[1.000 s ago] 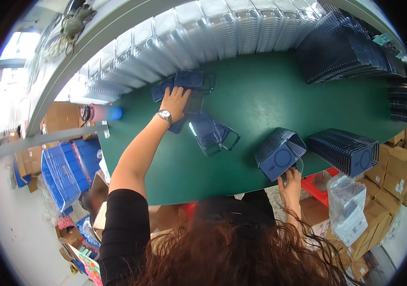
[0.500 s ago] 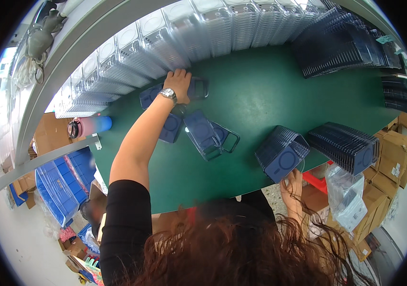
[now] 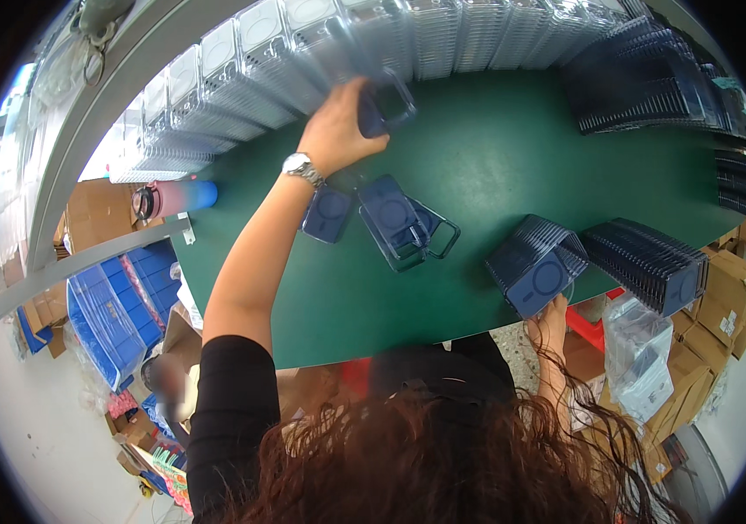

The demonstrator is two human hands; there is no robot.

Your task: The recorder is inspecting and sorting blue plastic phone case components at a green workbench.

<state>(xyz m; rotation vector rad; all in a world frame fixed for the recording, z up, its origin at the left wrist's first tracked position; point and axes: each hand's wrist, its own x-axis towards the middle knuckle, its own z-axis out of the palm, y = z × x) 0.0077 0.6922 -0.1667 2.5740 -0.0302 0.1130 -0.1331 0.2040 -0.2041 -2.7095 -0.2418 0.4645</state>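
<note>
My left hand [image 3: 338,131] is raised over the far left part of the green table [image 3: 443,166], its fingers closed on a dark blue phone case [image 3: 386,103] with a clear rim. The held case is tilted and smeared by motion. Nearer me, a single blue case [image 3: 327,215] lies by my wrist, and overlapping blue cases [image 3: 388,205] lie to its right. At the front edge my right hand [image 3: 549,325] grips the lower end of a leaning stack of blue phone cases [image 3: 537,284]; hair and the stack hide some fingers.
Rows of stacked clear cases [image 3: 264,70] line the back. More dark stacks stand at far right [image 3: 643,83] and beside my right hand [image 3: 648,262]. A pink-blue bottle [image 3: 176,199] is at the left edge, near a metal shelf post [image 3: 85,131]. Cartons [image 3: 722,297] stand right.
My left hand has lifted off the table with a blue case, which is now tilted up. My right hand stays at the stack's lower end. The whole view has shifted slightly.
</note>
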